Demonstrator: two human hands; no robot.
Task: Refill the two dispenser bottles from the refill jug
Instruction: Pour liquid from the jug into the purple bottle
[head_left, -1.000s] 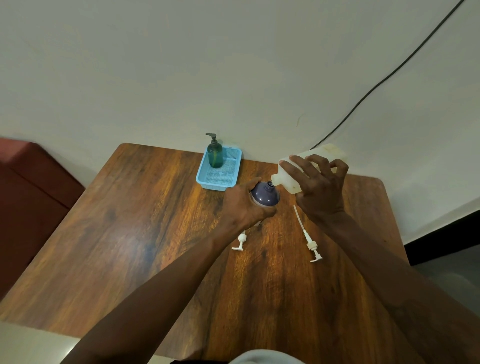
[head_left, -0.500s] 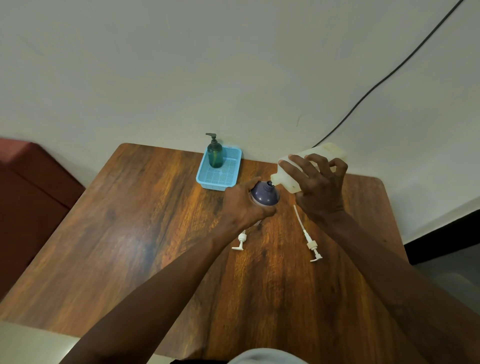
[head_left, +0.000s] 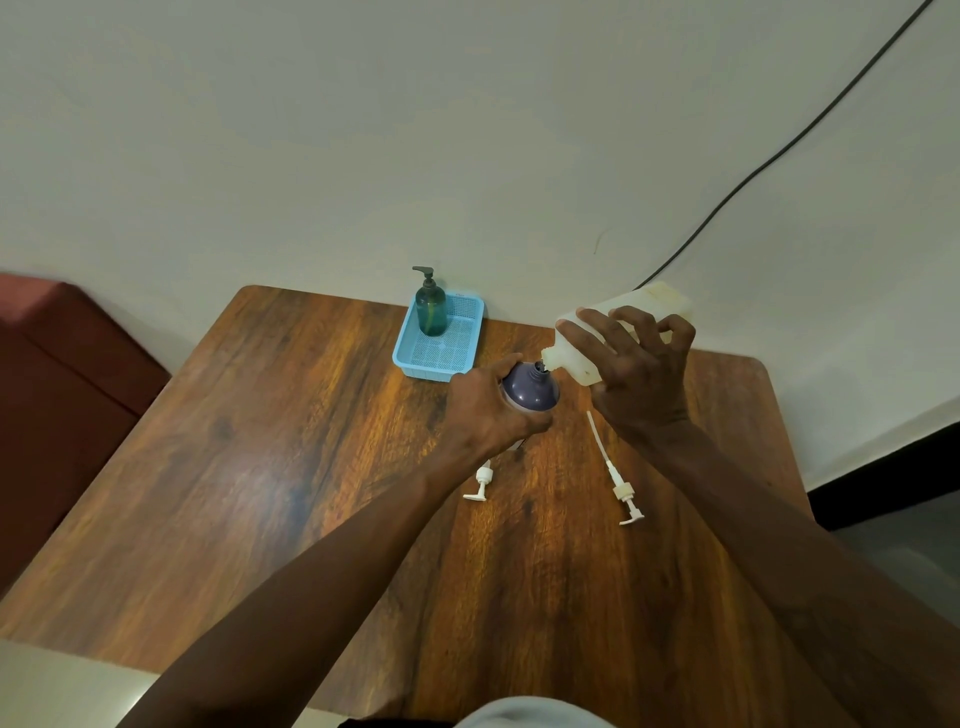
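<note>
My left hand grips a purple dispenser bottle that stands upright on the wooden table with its neck uncapped. My right hand holds the cream refill jug tilted down to the left, its spout at the purple bottle's mouth. A green dispenser bottle with its pump on stands in a blue basket at the table's far edge. Two white pump heads lie on the table: a short pump by my left wrist and a long-tubed pump under my right forearm.
The table stands against a pale wall with a black cable running down it behind the jug. A dark red seat is off the table's left side. A dark floor strip shows at the right.
Hardly anything has moved: both hands stay in place, with the jug still tilted at the purple bottle's mouth.
</note>
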